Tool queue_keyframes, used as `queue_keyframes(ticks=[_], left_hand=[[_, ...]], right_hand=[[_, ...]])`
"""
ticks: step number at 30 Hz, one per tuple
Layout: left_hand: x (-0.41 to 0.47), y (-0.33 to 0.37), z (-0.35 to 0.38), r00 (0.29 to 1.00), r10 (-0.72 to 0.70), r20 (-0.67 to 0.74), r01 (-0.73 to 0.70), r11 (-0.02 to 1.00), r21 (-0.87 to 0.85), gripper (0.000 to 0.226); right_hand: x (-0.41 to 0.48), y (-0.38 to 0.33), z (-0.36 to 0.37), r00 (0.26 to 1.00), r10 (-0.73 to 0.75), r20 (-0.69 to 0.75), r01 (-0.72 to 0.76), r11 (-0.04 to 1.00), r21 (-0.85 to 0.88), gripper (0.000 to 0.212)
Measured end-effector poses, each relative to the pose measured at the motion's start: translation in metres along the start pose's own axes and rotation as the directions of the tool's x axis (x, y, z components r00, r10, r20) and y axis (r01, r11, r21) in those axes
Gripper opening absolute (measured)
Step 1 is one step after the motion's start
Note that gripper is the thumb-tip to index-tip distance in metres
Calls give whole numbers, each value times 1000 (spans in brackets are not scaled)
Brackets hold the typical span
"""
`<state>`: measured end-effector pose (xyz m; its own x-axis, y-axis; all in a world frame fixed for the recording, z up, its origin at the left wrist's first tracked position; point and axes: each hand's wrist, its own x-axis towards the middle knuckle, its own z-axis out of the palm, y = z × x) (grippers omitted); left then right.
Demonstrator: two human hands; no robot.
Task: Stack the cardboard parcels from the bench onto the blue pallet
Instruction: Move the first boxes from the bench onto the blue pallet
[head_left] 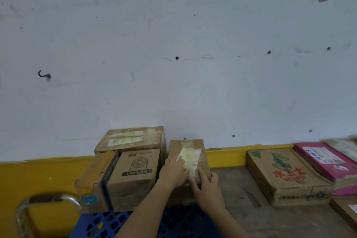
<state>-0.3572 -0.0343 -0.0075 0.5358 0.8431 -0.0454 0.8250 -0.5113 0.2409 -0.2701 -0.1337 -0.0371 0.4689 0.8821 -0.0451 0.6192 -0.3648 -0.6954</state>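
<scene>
Placement looks like the step in hand: the labelled parcel (190,148) sits at the right end of the row on the blue pallet (108,225), just beside the fan-printed box (135,177) and close to the wall. The left hand (172,172) lies flat on its top, fingers stretched onto the pale label. The right hand (207,185) grips the near right corner, thumb hooked round the side. To finish well, I judge the parcel should be pushed leftwards until its side meets the fan-printed box, and back until its far end lines up with the boxes behind, pressing down evenly so that it does not rock. Whether its base already rests fully on the pallet is hard to tell, since the forearms hide it. Its labelled face points up, and its long axis runs away from the person towards the wall, skewed slightly. More parcels wait on the bench (241,210), among them a flat printed box (286,176).
</scene>
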Motion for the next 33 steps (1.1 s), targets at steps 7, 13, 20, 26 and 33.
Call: queue_keyframes(ticks=[7, 13, 20, 26, 33], left_hand=[[20, -12, 7, 994, -2, -110, 32, 961, 275, 37], [31, -17, 5, 992, 13, -122, 29, 942, 334, 45], [33, -18, 3, 992, 9, -129, 35, 943, 331, 46], [32, -16, -1, 994, 15, -110, 25, 934, 356, 46], [24, -12, -15, 986, 84, -144, -43, 963, 266, 28]], right_hand=[[36, -6, 12, 999, -17, 34, 18, 999, -27, 62], [49, -8, 21, 1000, -26, 5, 26, 1000, -14, 62], [59, -10, 26, 1000, -1, -3, 1, 1000, -24, 62], [61, -9, 26, 1000, 1, -10, -1, 1000, -7, 63], [49, -2, 3, 996, -79, 34, 79, 997, 10, 73]])
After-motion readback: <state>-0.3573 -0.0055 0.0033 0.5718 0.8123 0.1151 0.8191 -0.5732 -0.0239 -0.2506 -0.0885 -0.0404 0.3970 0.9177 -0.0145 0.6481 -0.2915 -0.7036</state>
